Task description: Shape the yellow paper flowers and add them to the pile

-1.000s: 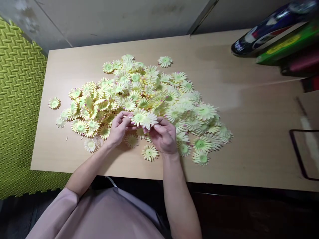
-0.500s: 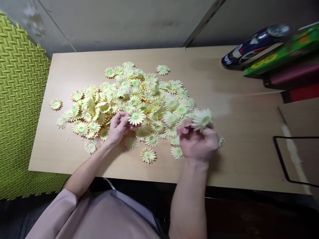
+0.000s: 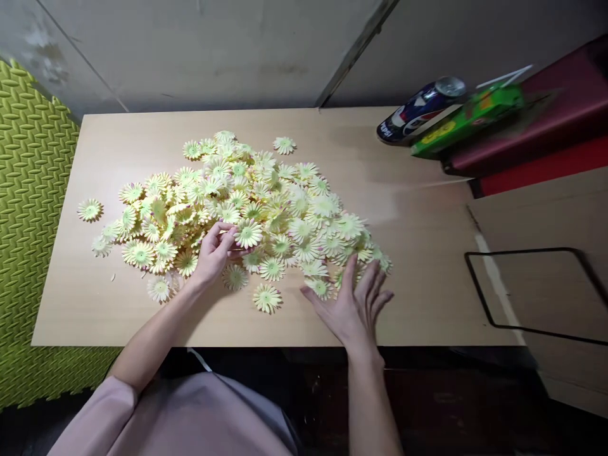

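Flowers (image 3: 320, 286) partly behind right hand (image 3: 350, 311)

Pale tabletop (image 3: 418, 253) with heaped yellowish flowers (image 3: 299, 201), blue can (image 3: 418, 113), green carton (image 3: 468, 120)

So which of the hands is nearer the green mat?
Left: the left hand holds a flower right of the mat; the right hand, open, is farther right, by the flower pile.

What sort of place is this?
Perhaps an indoor craft corner: round, yellowish, many-petalled flower heads lie heaped on a pale rectangular wood-coloured tabletop, before a flat grey wall.
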Demonstrator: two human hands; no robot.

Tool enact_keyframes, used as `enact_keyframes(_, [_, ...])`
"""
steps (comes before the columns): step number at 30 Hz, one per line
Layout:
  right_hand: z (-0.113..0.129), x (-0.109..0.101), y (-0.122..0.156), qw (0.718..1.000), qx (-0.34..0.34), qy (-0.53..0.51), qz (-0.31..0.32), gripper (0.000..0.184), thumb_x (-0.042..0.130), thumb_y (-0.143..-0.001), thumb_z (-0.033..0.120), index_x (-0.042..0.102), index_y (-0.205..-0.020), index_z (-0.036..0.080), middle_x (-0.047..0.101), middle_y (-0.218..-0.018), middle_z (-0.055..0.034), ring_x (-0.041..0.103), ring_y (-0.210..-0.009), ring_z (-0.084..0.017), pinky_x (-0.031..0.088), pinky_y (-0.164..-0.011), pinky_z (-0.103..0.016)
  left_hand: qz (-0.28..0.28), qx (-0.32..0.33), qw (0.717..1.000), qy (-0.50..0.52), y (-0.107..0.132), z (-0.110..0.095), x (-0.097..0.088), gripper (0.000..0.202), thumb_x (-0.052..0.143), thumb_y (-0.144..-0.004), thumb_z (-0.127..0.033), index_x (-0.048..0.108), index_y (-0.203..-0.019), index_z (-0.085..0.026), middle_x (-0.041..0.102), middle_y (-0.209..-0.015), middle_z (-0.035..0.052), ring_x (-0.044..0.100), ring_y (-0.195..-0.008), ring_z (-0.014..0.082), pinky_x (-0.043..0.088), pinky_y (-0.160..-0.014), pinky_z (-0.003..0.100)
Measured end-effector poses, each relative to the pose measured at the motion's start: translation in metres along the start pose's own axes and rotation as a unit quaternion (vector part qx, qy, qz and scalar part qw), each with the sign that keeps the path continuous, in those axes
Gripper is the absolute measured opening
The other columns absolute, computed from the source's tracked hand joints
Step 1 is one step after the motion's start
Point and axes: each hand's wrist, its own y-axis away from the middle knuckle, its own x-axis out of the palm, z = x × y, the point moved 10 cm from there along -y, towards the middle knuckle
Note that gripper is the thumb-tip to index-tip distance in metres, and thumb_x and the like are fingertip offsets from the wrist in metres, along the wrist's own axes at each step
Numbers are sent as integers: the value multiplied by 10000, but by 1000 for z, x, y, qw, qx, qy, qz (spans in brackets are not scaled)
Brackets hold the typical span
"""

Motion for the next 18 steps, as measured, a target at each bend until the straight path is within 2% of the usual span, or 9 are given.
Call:
enact_keyframes(2, [-2,8,-14,1000,15,-9,-13,1123,517,-822,764,35,-1623,141,-52,-1680,-284,17,-1535,-543,129,-1122,-805,2,-3,1000,-1,0,0,0,417,801,-758,-502,555,-905,-199,585,-740,-49,611,-681,95,641,-741,321])
enact_keyframes(5, [1,14,-61,999,21,-25,-9,1065,493,-854,722,9,-1623,167,-43,-1689,-261,17,-1544,-519,116,-1144,-780,4,-5,1000,-2,-1,0,0,426,801,-754,-511,553,-908,-200,595,-748,-46,622,-691,101,640,-750,328])
enact_keyframes(8, [3,9,-115,998,53,-17,-15,1022,558,-859,616,54,-1620,155,15,-1688,-265,71,-1549,-496,124,-1179,-731,2,-9,1000,-8,0,2,0,430,793,-758,-526,555,-917,-204,584,-741,-48,613,-687,100,640,-763,334])
enact_keyframes(11, [7,3,-153,997,78,-14,-10,960,543,-882,574,95,-1619,153,89,-1686,-256,114,-1549,-479,119,-1186,-721,0,-10,1000,-15,0,3,-1,444,797,-748,-541,560,-916,-205,570,-751,-49,599,-704,98,638,-784,340])
enact_keyframes(15, [5,-12,-171,993,101,-56,-28,978,507,-895,652,97,-1622,142,157,-1678,-247,129,-1552,-462,91,-1190,-718,0,-9,1000,-17,0,2,-1,454,796,-745,-550,564,-913,-197,558,-774,-43,579,-730,94,634,-791,326])
enact_keyframes(18, [-4,-33,-164,983,118,-99,-100,1017,533,-863,707,195,-1608,103,228,-1645,-286,168,-1532,-497,68,-1170,-738,4,-4,1000,-22,0,2,0,422,777,-773,-536,571,-924,-199,534,-773,-49,546,-710,79,629,-796,314])
